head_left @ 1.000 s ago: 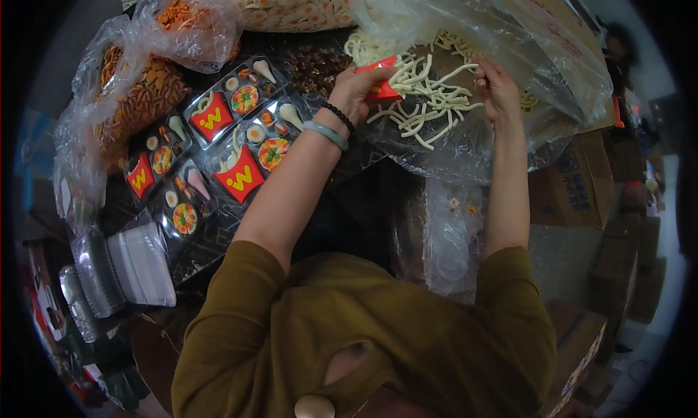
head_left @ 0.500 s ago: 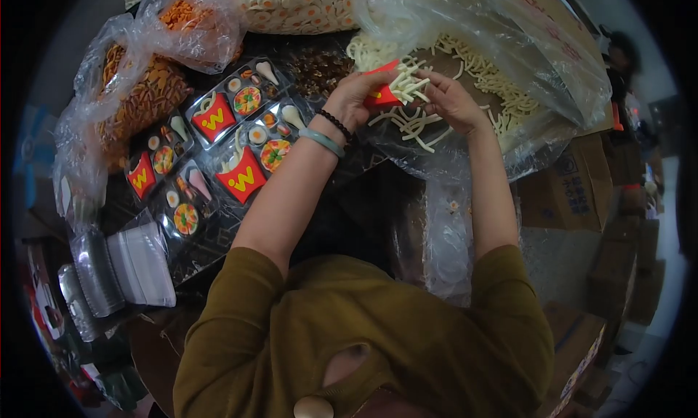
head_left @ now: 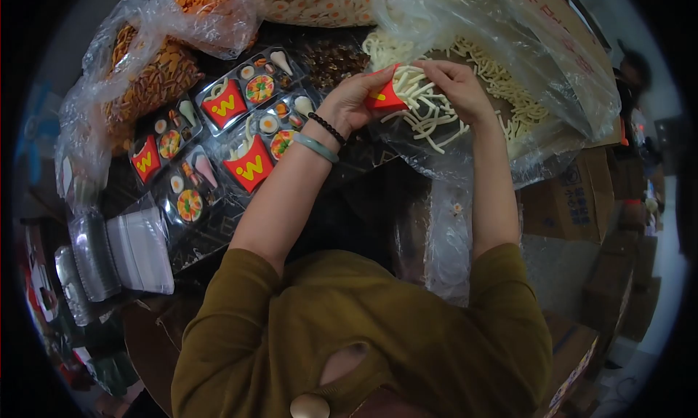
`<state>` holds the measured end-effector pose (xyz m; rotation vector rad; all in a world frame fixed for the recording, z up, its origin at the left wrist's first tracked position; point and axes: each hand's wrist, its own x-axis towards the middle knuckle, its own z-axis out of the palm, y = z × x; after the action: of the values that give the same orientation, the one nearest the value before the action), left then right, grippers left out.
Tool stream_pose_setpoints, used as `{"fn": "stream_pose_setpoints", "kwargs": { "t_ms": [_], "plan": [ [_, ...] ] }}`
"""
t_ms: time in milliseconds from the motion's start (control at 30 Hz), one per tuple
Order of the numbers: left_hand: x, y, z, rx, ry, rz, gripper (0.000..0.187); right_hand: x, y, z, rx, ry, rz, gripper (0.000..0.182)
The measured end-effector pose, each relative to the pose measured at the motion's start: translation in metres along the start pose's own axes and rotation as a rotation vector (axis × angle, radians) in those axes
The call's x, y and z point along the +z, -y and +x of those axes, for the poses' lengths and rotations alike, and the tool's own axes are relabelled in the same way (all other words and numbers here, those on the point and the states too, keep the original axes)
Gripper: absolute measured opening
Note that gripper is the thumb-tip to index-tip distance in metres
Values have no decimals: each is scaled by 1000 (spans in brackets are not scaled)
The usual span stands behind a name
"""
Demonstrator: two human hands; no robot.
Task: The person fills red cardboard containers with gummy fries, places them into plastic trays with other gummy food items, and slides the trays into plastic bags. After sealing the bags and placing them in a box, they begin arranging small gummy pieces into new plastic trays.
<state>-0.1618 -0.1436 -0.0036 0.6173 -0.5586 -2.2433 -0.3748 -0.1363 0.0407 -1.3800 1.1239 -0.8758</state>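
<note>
My left hand (head_left: 347,104), with a dark bead bracelet and a pale green bangle on its wrist, is closed around a small red fries box (head_left: 387,98). Pale miniature fries (head_left: 413,88) stick out of its open side, which points right. My right hand (head_left: 464,92) pinches at the upper ends of these fries. Below both hands, loose pale strips (head_left: 434,124) lie spread on clear plastic. Left of my left hand sit clear compartment trays (head_left: 251,101) holding red boxes with a yellow mark, miniature pizzas, eggs and drumsticks.
Bags of small brown and orange pieces (head_left: 156,80) stand at the left, and a bag of egg pieces (head_left: 320,3) at the back. More pale strips fill an open plastic-lined carton (head_left: 523,98) at right. Stacked clear trays (head_left: 138,251) sit at the near left.
The red box has turned so more fries show, fanned out at its opening. My right hand has moved slightly up and right, its fingers now at the fries' tops. The view has shifted a little.
</note>
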Motion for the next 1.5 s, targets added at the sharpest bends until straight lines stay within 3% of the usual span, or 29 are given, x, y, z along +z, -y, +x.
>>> {"fn": "stream_pose_setpoints", "kwargs": {
  "t_ms": [33,133,200,233,333,467,533,633,667,700,733,767,800,867,900,967,1000,1100,1167,1200,1267,1300,1333,1367,1400,1500],
  "plan": [
    [-7,1,2,39,-20,10,46,8,5,-2,-87,-103,-117,24],
    [-5,4,-7,141,-124,9,42,27,10,-1,-201,-99,-484,18],
    [7,8,-16,195,-250,70,38,46,21,-4,-128,-59,-644,19],
    [2,11,-14,206,-221,59,38,54,23,-1,-26,-4,-755,22],
    [1,8,-26,245,-176,-20,41,56,30,-1,-71,110,-611,21],
    [0,3,-36,305,-227,-58,37,75,36,-12,-220,-93,-407,17],
    [6,3,-46,253,-221,-102,32,79,38,-17,-607,-376,-668,15],
    [-6,10,-45,248,-225,-153,29,62,42,-29,-785,-774,-686,14],
    [-8,11,-47,216,-283,-159,29,26,20,-21,-833,-868,-753,15],
    [-11,11,-51,224,-234,-197,32,15,15,-23,-747,-864,-791,16],
    [-8,12,-57,270,-283,-212,36,-5,7,-28,-512,-767,-1178,24],
    [-18,16,-50,296,-236,-244,36,-34,-16,-26,-468,-664,-1182,28],
    [-5,9,-73,344,-348,-252,40,-48,-36,-18,-426,-565,-1195,32],
    [-10,10,-83,419,-402,-175,46,6,-17,-24,-389,-436,-697,36],
    [-12,10,-91,441,-442,-115,50,53,3,-37,-212,-350,-401,36],
    [-11,7,-108,471,-501,14,57,96,-4,-36,-136,-93,-255,34],
    [-9,6,-119,519,-562,93,57,128,-4,-34,-260,-77,-88,29],
    [-19,6,-150,622,-566,185,52,180,-1,-26,-486,-84,-187,14],
    [-35,11,-159,739,-713,343,48,205,5,-23,-600,-22,-398,11],
    [-40,11,-169,829,-722,287,46,215,4,-17,-584,28,-366,12],
    [-48,6,-195,833,-845,256,47,238,13,-11,-303,199,-268,13],
    [-52,4,-210,866,-971,313,47,255,24,-13,-342,284,-259,17],
    [-55,3,-224,900,-1101,374,48,281,27,-15,-327,301,-59,19],
    [-55,2,-240,898,-1055,153,48,304,31,-19,-297,321,136,22],
    [-58,-1,-258,938,-1120,214,47,315,33,-18,-306,412,33,24],
    [-66,0,-297,1067,-1211,198,46,358,38,-26,-601,505,-252,27]
  ]
}}
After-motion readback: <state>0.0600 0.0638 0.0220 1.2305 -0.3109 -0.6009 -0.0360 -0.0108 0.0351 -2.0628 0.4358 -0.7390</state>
